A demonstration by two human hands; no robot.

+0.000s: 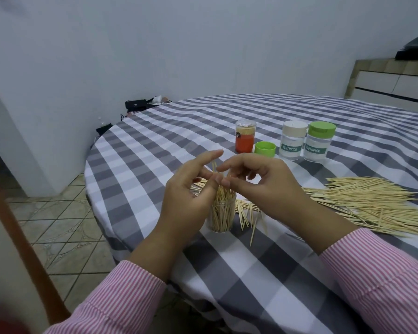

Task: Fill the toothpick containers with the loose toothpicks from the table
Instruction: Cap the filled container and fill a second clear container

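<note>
Both hands over clear jar nr table's left edge: left hand & right hand pinching toothpicks. Sticks light, stiff, snappable; hold mid-length. Loose pile twd right edge.

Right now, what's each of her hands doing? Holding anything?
Left hand: fingers pinch toothpicks above the clear container.
Right hand: curled fingertips pinch the same toothpicks from the other side.
</note>
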